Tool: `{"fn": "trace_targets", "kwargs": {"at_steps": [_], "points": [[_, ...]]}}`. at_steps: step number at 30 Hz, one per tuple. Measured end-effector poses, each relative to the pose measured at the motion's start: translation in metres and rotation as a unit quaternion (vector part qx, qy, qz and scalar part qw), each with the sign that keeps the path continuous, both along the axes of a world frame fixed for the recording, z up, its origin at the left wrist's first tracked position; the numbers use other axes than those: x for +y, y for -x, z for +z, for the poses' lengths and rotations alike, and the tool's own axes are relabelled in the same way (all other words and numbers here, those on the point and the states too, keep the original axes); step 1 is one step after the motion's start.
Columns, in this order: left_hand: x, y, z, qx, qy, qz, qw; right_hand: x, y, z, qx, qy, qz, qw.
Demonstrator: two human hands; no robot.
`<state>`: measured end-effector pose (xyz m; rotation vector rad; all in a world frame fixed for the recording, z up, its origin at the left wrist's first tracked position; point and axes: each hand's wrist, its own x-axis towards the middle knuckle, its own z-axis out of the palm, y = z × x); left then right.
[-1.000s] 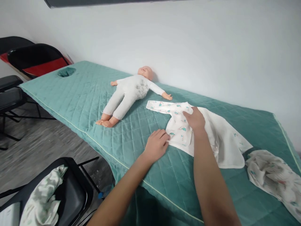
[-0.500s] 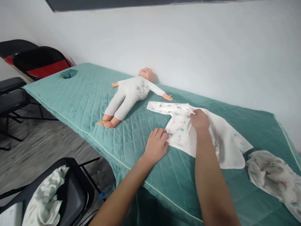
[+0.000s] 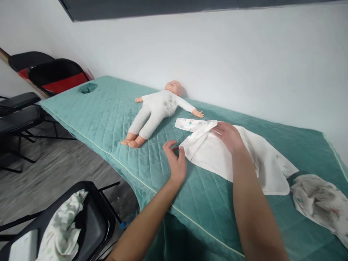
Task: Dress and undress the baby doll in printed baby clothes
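A white baby shirt with small printed figures lies spread on the bed, its front panel folded back so the plain inside shows. My left hand is at the shirt's left edge, thumb and fingers curved apart and holding nothing. On the upper part, near the collar, my right hand lies with its fingers stretched out over the cloth. A baby doll in a white suit lies on its back beyond the left hand, its head toward the wall. One printed sleeve points toward the doll.
A green quilted cover with a round hole spreads over the bed along the wall. Crumpled printed cloth lies at the right. Below the near edge, a black chair bears another cloth and a white box. More chairs stand at the left.
The shirt's near front panel has been turned back, baring the plain inside. My left hand has opened and moved slightly up; my right hand has loosened from its pinch and flattened.
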<state>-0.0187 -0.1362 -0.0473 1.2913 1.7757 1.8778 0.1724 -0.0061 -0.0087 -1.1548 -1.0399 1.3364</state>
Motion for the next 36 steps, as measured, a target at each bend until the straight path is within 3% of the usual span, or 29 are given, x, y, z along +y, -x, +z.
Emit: {"fn": "trace_targets", "kwargs": {"at_steps": [3, 6, 9, 12, 16, 18, 26, 36], "points": [[-0.004, 0.000, -0.001, 0.095, -0.065, 0.031, 0.993, 0.000, 0.008, -0.009, -0.026, -0.032, 0.003, 0.999], [-0.007, -0.005, -0.001, 0.219, -0.074, -0.066, 0.971, 0.002, 0.014, -0.022, -0.157, -0.089, 0.015, 0.983], [-0.006, -0.011, 0.000, 0.341, -0.019, -0.161, 0.926, 0.002, 0.020, -0.029, -0.209, -0.132, 0.034, 0.968], [-0.005, -0.015, 0.002, 0.410, 0.059, -0.150, 0.898, 0.000, 0.026, -0.029, -0.273, -0.190, 0.064, 0.941], [-0.004, -0.017, 0.004, 0.429, 0.120, -0.115, 0.888, -0.001, 0.029, -0.030, -0.450, -0.239, 0.116, 0.853], [-0.002, -0.018, 0.004, 0.420, 0.135, -0.092, 0.893, -0.001, 0.031, -0.032, -0.493, -0.242, 0.114, 0.828], [0.006, -0.021, -0.006, 0.403, 0.139, -0.043, 0.903, -0.006, 0.034, -0.030, -0.532, -0.256, 0.091, 0.802], [0.004, -0.019, -0.005, 0.393, 0.135, -0.080, 0.906, 0.006, 0.041, -0.024, -0.596, -0.242, 0.122, 0.756]]}}
